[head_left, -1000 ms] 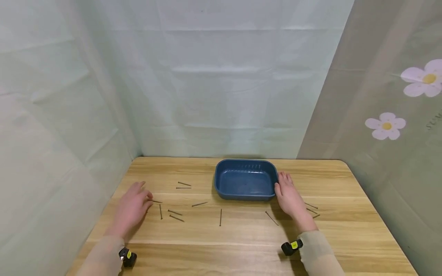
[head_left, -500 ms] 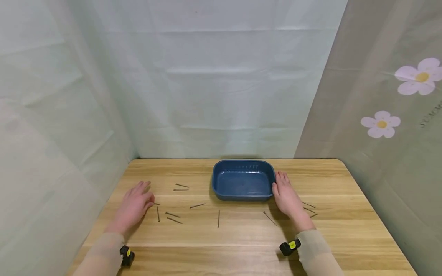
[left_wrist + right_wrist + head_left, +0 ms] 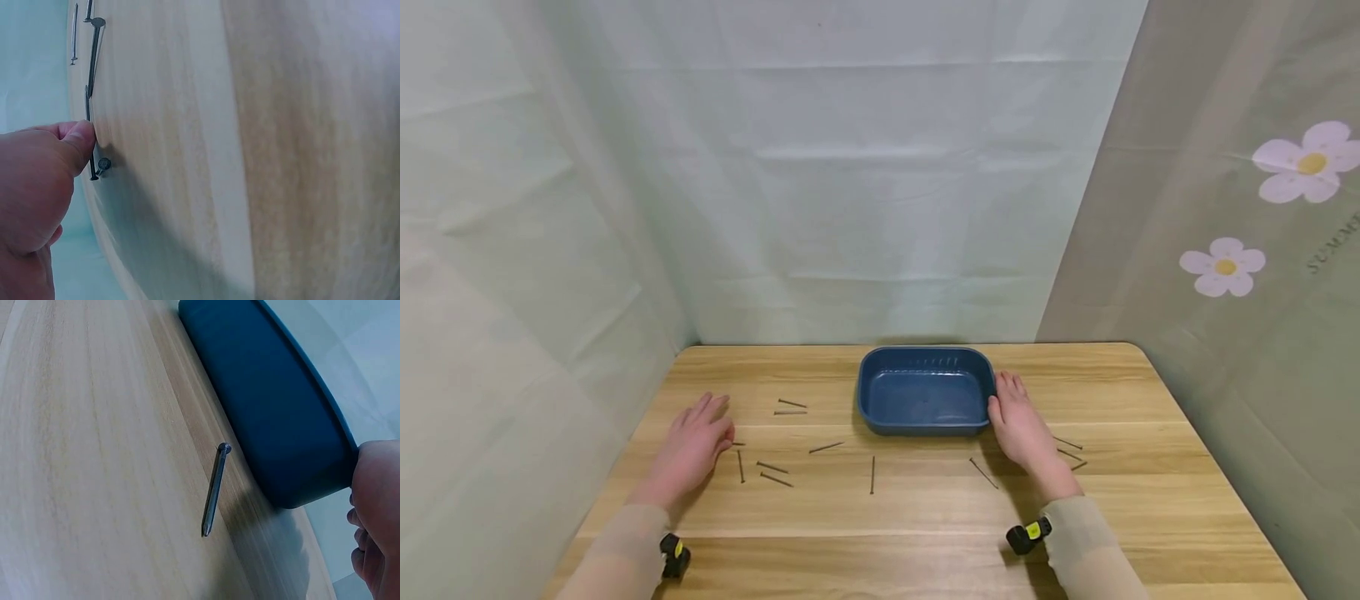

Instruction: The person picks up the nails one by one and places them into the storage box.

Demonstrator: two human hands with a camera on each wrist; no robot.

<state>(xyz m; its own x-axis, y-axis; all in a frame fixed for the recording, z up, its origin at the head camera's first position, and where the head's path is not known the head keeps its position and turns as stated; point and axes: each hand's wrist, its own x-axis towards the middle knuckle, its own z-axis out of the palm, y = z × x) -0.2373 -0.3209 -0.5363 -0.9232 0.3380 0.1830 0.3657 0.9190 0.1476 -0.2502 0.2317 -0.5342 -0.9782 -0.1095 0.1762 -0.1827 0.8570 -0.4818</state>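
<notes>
While the left hand (image 3: 691, 446) pinches a nail (image 3: 87, 107) between thumb and finger near the left end of the wooden surface (image 3: 850, 550), the right hand (image 3: 1024, 429) lies with its fingers fairly straight along the right end of a blue tray (image 3: 925, 430), touching its wall. The held nail pokes out past the fingertips, low over the surface. Just in front of it lies a lone nail (image 3: 741, 467), and a little to the right are a pair of slanting nails (image 3: 775, 480). Farther back, two more nails (image 3: 791, 412) lie close together. Between that group and the tray, a single angled nail (image 3: 826, 447) rests; another nail (image 3: 872, 475) points toward the person in front of the tray. One slanted nail (image 3: 983, 472) sits near the right wrist, and three nails (image 3: 1070, 455) lie just beyond the right forearm. Each sleeve ends beside a small black camera (image 3: 1028, 536). Pale cloth (image 3: 865, 183) hangs behind, with white flowers (image 3: 1225, 267) printed on its right side.
</notes>
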